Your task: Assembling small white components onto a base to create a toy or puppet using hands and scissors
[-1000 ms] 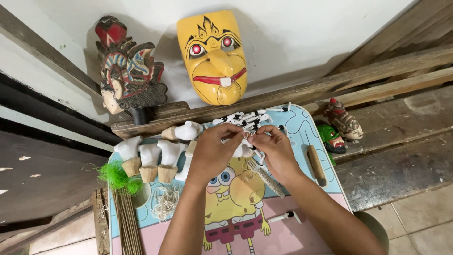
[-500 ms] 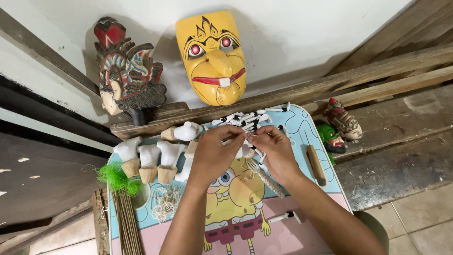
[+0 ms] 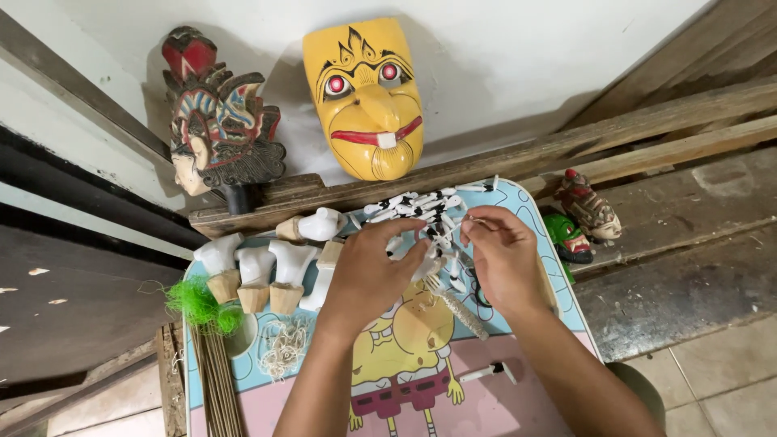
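My left hand [image 3: 374,271] and my right hand [image 3: 503,257] meet over a small cartoon-printed table [image 3: 307,388]. The left hand pinches a small white carved piece [image 3: 427,265] between thumb and fingers. A thin thread or wire [image 3: 477,220] runs from the pinched fingertips of the right hand. Just beyond both hands lies a heap of small black-and-white carved pieces [image 3: 421,206].
White unpainted puppet heads on wooden bases [image 3: 255,275] stand at the table's left, with green fibre [image 3: 194,303], thin sticks [image 3: 217,380], and a tangle of string [image 3: 283,346]. A yellow mask [image 3: 366,97] and painted carved head [image 3: 214,121] lean on the wall. Small figures [image 3: 587,214] sit at the right.
My hands have drawn slightly apart, the right hand lifting its thread toward the heap. Nothing else has moved.
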